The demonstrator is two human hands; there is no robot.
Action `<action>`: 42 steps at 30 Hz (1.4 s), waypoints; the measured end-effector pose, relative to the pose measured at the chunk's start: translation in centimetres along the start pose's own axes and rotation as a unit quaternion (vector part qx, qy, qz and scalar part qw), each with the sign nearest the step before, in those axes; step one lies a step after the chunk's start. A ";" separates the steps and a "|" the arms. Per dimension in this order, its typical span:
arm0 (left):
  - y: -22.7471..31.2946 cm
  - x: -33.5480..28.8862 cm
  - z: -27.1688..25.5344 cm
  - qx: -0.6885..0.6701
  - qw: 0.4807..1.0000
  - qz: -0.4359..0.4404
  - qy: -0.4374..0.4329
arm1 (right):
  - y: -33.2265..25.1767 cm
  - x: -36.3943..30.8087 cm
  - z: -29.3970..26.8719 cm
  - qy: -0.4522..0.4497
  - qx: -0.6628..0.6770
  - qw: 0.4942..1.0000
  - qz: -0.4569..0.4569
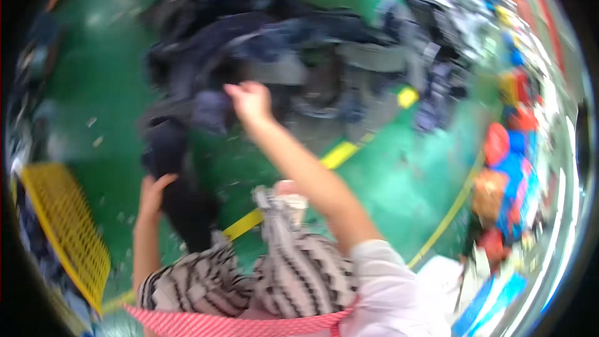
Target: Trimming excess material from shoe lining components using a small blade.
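Note:
A long black piece of clothing hangs down in front of my knees at the left. My left hand is closed on its left edge, with the thumb lying over the cloth. Farther forward, my right hand is held over the near side of a heap of dark clothes. Its fingers are curled together, and blur hides whatever they may pinch. Just left of those fingers is a bluish-purple bit of cloth. Both forearms are bare.
A yellow plastic basket stands at the left. Yellow tape lines cross the green floor, which has small scraps on it. More grey and dark clothes lie at the far right. Colourful bundles line the right side.

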State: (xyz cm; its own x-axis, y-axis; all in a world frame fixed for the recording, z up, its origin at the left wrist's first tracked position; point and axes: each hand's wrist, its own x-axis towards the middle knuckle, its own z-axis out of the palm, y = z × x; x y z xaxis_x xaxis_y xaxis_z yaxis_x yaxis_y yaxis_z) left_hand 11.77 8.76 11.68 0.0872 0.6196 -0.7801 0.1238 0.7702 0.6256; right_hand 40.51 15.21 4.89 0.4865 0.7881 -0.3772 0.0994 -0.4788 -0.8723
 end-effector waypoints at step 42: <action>19.9 -4.1 -1.6 -0.017 0.997 0.052 -0.050 | -10.1 22.8 -40.1 0.081 -0.678 0.425 -0.594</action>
State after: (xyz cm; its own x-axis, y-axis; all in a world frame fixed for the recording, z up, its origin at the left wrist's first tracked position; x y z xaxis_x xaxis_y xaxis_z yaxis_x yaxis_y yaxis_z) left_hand 12.31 21.81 27.38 0.1967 0.6790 -0.7073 0.0762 0.7086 0.7015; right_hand 85.39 22.55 17.56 -0.5648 0.8003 0.2012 0.7136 0.3512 0.6061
